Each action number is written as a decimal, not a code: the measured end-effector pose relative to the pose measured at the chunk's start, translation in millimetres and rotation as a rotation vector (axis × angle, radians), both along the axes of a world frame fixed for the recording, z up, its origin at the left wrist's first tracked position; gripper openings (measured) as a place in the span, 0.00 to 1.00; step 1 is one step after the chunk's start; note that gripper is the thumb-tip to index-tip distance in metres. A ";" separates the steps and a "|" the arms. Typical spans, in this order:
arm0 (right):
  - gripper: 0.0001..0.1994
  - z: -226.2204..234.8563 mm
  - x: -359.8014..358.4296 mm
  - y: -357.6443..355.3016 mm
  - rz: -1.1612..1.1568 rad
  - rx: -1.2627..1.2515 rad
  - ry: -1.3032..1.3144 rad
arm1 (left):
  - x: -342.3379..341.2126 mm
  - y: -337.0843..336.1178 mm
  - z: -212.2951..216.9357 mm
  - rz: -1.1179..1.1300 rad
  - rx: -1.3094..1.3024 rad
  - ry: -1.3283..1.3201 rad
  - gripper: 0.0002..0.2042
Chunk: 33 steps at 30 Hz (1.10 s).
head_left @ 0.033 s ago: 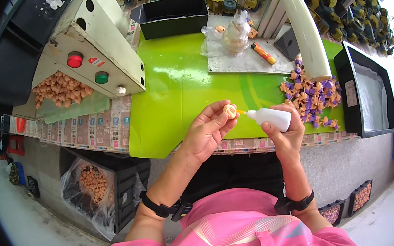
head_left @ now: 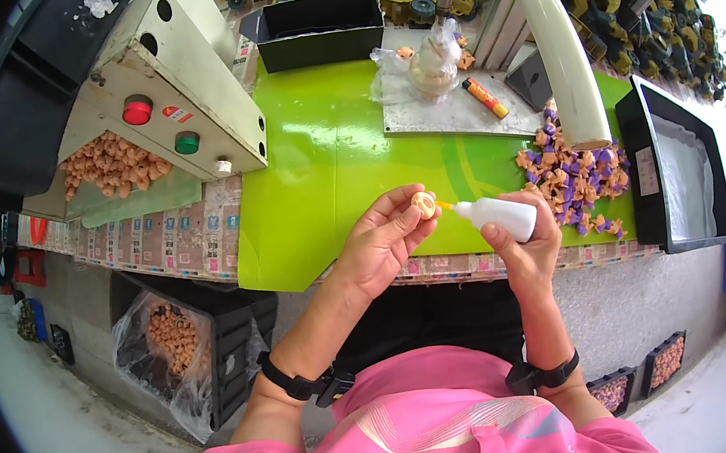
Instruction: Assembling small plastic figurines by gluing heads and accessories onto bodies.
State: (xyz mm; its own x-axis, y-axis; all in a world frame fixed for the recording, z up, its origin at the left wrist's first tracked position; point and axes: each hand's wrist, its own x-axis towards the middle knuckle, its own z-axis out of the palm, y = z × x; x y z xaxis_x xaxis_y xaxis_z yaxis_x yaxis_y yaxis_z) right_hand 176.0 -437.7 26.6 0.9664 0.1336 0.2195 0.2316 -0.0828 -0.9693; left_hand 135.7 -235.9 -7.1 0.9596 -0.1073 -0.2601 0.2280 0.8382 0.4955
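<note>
— While the line sat idle behind you, what were your hands doing over the green bench (head_left: pixel 329 176)?

— My left hand (head_left: pixel 380 241) pinched a small round orange part (head_left: pixel 423 205) between thumb and fingertips, face turned up. My right hand (head_left: pixel 525 240) was wrapped around a small white squeeze bottle (head_left: pixel 497 216), its orange nozzle tip touching the part's edge.

— And where did that part sit against the two hands?

— It was held above the near edge of the bench, at the tips of my left fingers, just to the left of the bottle; the two hands were close but not touching each other.

— How would you say that step is done well?

— As I judged it: keep the part steady and level, hold the nozzle on the spot, and squeeze lightly so the drop stays small and off my fingers.

— What lay about you?

— A heap of purple and orange pieces (head_left: pixel 575 176) lay to my right by a black tray (head_left: pixel 637 145), and a grey control box (head_left: pixel 172 96) with a red and a green button stood to my left.
</note>
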 end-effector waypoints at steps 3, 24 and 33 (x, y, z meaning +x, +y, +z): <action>0.18 0.2 0.9 1.4 -0.001 -0.018 0.010 | 0.1 0.3 -1.1 0.004 0.008 0.010 0.14; 0.17 6.9 -1.3 -10.6 -0.005 -0.184 -0.120 | 0.1 -1.4 -1.3 0.025 0.027 0.023 0.13; 0.17 2.6 -1.0 1.6 -0.094 -0.007 0.026 | 0.0 -2.2 1.5 0.084 0.003 -0.002 0.13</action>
State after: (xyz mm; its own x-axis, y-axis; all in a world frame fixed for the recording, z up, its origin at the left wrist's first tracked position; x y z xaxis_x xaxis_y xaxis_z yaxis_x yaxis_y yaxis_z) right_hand 174.9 -436.1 29.2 0.9802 0.0433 0.1934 0.1971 -0.1095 -0.9742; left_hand 135.7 -238.1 -5.6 0.9657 -0.0252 -0.2585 0.1556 0.8529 0.4983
